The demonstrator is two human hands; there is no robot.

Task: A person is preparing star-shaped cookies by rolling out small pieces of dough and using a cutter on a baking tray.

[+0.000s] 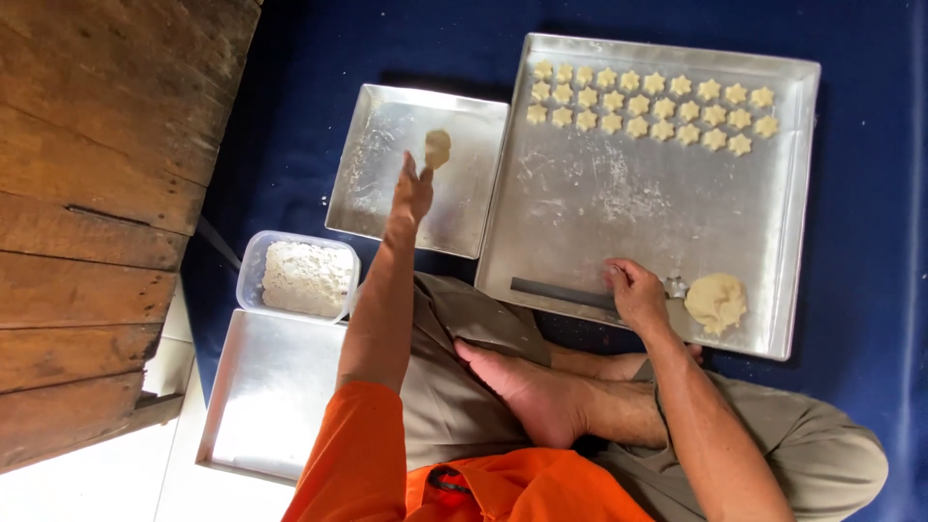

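Pale cream star cookies (650, 104), seemingly

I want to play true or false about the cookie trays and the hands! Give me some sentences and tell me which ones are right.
1. The star-shaped cookies sit in rows at the far end of the big tray. True.
2. The left hand reaches over the small tray, by a small dough piece. True.
3. The plastic tub holds red berries. False: it holds pale, crumbly white stuff.
4. The right hand rests on the wooden boards. False: it is at the near edge of the big tray, beside a dough lump.
5. The trays lie on a blue cloth. True.
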